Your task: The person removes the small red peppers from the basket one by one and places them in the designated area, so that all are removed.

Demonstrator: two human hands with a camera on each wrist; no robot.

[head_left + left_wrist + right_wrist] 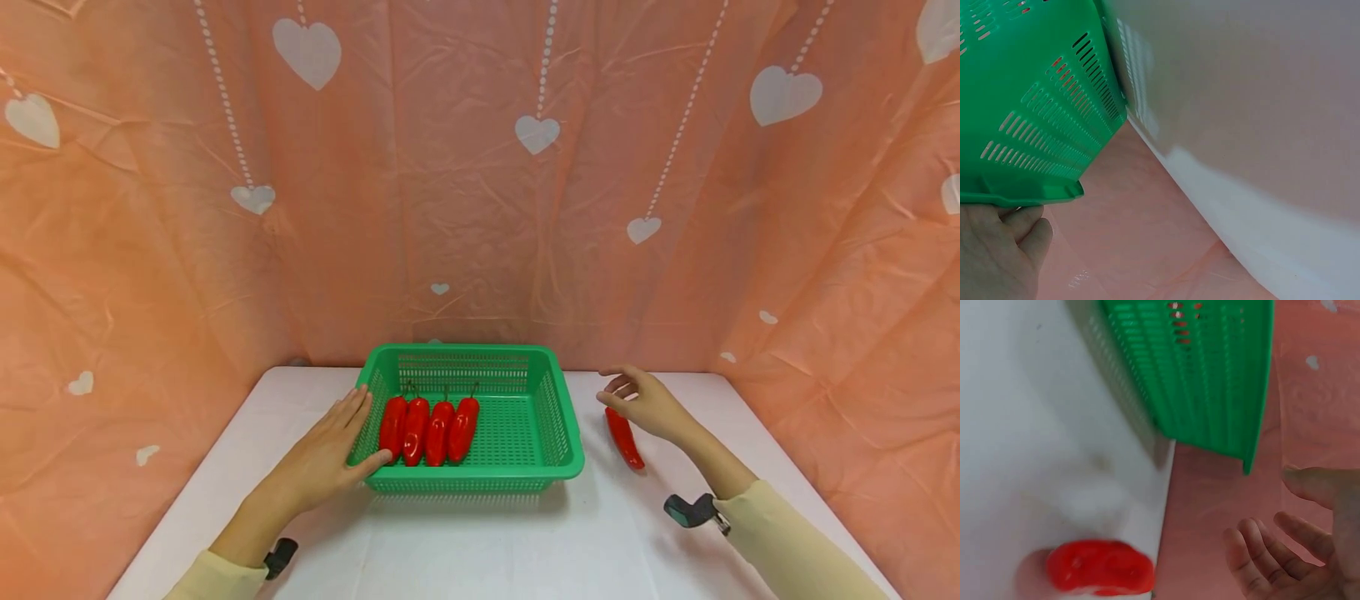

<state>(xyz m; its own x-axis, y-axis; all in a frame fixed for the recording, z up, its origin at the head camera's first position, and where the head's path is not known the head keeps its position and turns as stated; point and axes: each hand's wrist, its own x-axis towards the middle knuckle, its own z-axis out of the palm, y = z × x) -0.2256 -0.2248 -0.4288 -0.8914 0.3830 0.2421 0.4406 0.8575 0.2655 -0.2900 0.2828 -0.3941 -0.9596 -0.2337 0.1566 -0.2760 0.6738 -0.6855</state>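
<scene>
A green plastic basket (487, 472) holds several red chili peppers (462, 429) with green stems, lined up side by side at its left end. My left hand (322, 458) rests on the basket's left rim, fingers extended and thumb at the front corner. In the left wrist view, that hand (997, 250) touches the rim. To the right of the basket, one more red chili pepper (625, 439) lies on the white table. Over its far end hovers my right hand (648, 406), fingers loosely bent and holding nothing. The right wrist view shows this pepper (1100, 567) apart from the hand (1297, 544).
The white table (450, 550) extends in front of the basket and to both sides. An orange-pink curtain (465, 208) with white hearts hangs behind and along both sides. Dark camera mounts (690, 511) are strapped at both wrists.
</scene>
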